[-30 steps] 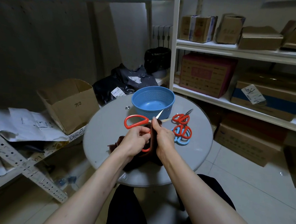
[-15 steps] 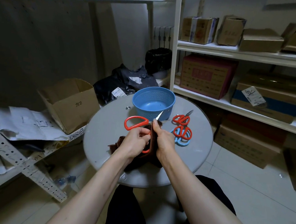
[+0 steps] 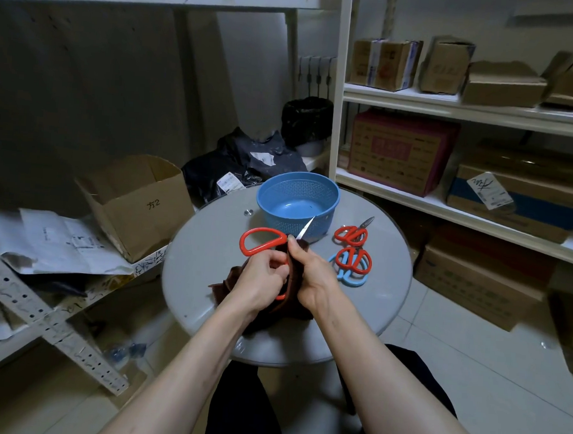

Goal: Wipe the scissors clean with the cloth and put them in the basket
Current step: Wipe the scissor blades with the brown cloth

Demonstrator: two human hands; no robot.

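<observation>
The scissors (image 3: 262, 243), with large orange handles, are held just above the desk (image 3: 205, 265), in front of the person and close before the basket (image 3: 276, 220); the bright tip of the blade points up and away, toward the near wall of the basket. The left hand (image 3: 257, 282) grips the lower handle, its fingers (image 3: 272, 262) curled round it; the other handle loop stands free, up and to the left of this hand. The right hand (image 3: 315, 275) pinches the cloth (image 3: 224, 285) round the blade, thumb and fingers pressed together on it; only the tip of the blade shows above them. The cloth is dark brown; the rest of it hangs under both hands and seems to rest on the desk.

The basket is blue and round, with a wall full of small holes; it stands at the far side of the round grey desk. To the right of the hands lie more pairs: small orange scissors (image 3: 351, 236) near the basket, and closer to the person an orange pair (image 3: 354, 261) on top of a blue pair (image 3: 350, 278).

On the left an open cardboard box (image 3: 134, 207) sits on a low shelf beside loose papers (image 3: 58, 243); black bags (image 3: 244, 167) lie behind the desk; the shelves (image 3: 419, 102) on the right carry more boxes.
</observation>
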